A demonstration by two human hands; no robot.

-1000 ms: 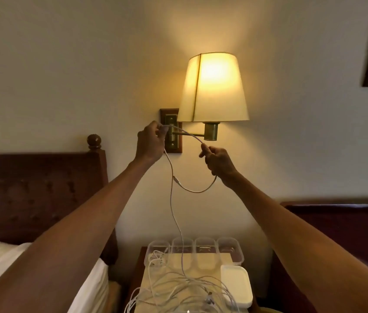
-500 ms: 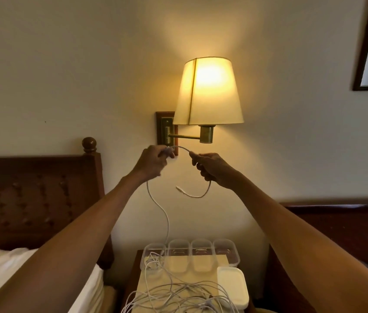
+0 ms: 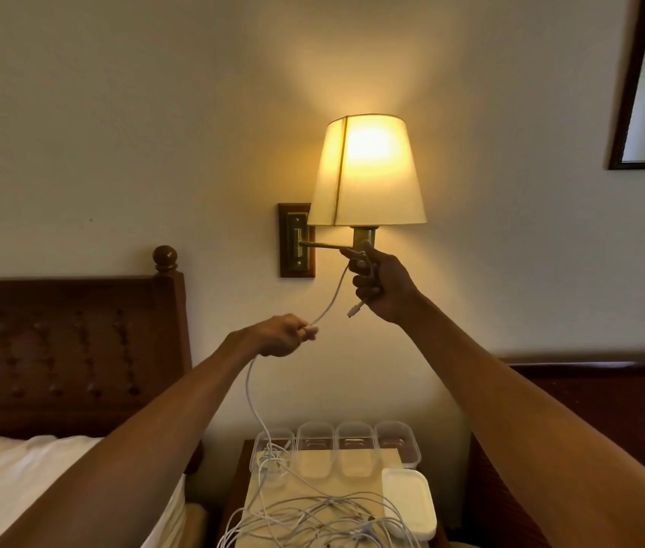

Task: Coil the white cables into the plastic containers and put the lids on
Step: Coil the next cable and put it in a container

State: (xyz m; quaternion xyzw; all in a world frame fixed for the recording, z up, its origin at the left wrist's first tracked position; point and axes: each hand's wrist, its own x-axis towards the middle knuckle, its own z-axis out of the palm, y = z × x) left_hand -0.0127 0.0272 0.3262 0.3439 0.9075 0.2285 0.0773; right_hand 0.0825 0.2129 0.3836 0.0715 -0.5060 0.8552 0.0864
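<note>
White cable [image 3: 329, 300] is stretched between both hands, left [image 3: 279, 340] and right [image 3: 378, 284] pinching it; no writing legible.

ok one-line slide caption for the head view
Both hands stretch a white cable up by the lit lamp, above open containers.

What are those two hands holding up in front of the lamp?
One white cable. The right hand pinches it near its plug end, which dangles below the fingers. The left hand grips it further along; the rest trails down to the nightstand.
</note>
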